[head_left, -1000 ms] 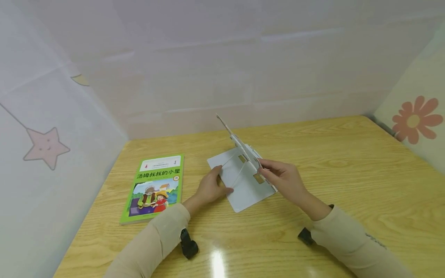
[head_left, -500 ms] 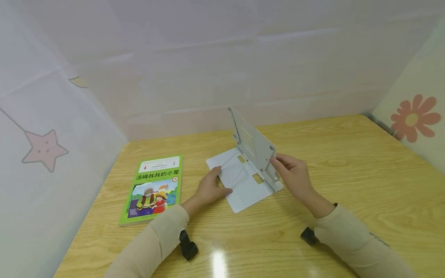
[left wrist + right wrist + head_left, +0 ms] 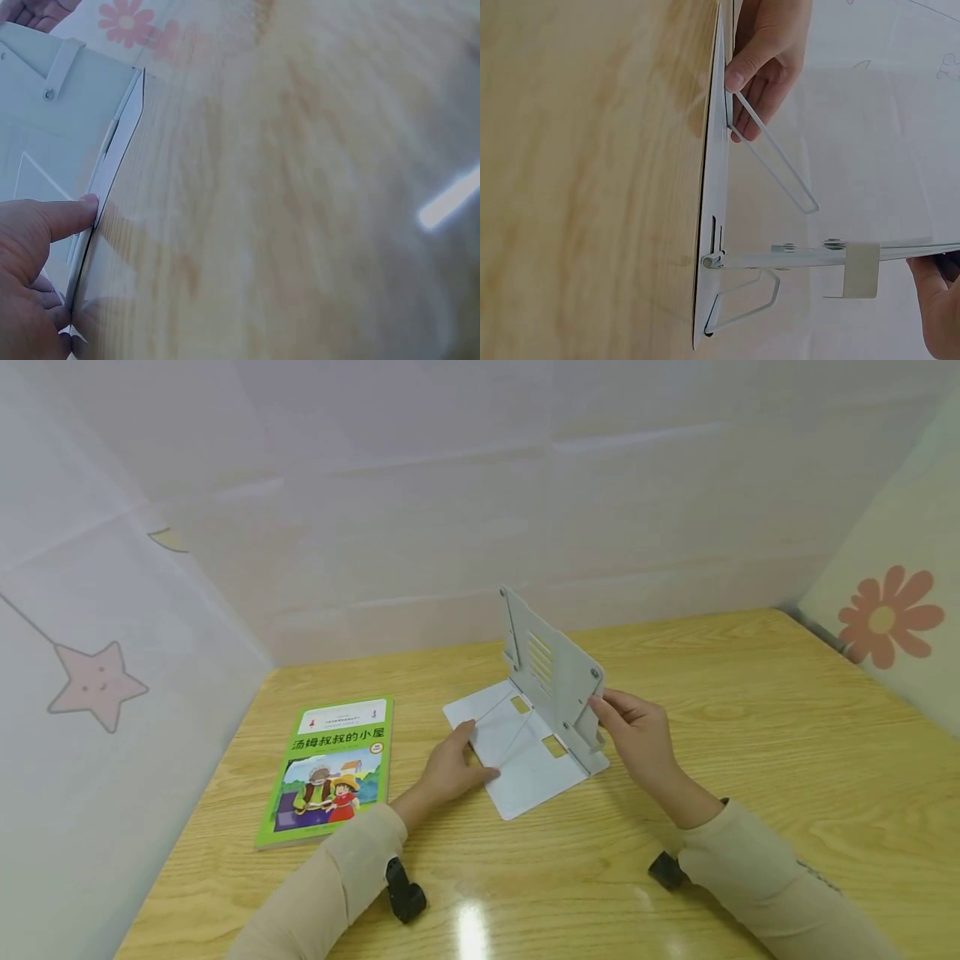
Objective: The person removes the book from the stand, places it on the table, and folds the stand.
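Note:
A white metal book stand stands on the table, its slotted panel raised steeply from the flat base plate. At the base's left edge, my left hand grips the plate, thumb and fingers spread along it. My right hand pinches the right edge of the raised panel, thumb on the near face. In the right wrist view, a wire leg juts from the base, and a small clip sticks out from the panel. The left wrist view shows my left thumb at the plate's edge.
A green-covered picture book lies flat to the left of the stand. Wooden tabletop spreads to the right and front. A pale wall covering rises behind the table, with printed drawings on both sides.
The panel has swung up and its slotted face has turned into view, with my right hand moving slightly right along with it. My left hand has stayed at the base's edge.

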Demonstrator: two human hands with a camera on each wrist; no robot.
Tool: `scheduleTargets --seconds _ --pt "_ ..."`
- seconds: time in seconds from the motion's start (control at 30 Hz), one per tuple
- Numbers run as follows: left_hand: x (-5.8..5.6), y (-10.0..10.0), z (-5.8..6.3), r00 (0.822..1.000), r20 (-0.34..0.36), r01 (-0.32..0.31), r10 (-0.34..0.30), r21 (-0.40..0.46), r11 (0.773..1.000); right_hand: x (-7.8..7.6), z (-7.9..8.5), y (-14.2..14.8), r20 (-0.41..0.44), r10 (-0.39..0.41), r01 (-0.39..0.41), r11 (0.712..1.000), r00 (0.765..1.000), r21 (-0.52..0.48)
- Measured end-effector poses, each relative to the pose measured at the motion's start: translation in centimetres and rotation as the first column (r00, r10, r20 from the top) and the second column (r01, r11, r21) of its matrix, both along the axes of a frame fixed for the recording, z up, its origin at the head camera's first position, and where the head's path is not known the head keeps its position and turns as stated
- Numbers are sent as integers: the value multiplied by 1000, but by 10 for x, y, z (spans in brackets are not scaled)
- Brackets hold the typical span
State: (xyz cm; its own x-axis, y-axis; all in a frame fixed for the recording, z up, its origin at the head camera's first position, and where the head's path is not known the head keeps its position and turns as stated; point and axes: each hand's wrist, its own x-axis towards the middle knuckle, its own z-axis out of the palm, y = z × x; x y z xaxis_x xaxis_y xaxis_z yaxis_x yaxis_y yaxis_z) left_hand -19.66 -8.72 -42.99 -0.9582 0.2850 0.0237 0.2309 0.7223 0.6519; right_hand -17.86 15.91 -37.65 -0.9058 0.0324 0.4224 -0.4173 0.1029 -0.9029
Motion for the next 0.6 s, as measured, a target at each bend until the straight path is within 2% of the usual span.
scheduleTargets --seconds 0.6 --pt "2 -1 -1 1000 17 3 -3 14 1000 0 1 0 39 -10 12 998 999 -58"
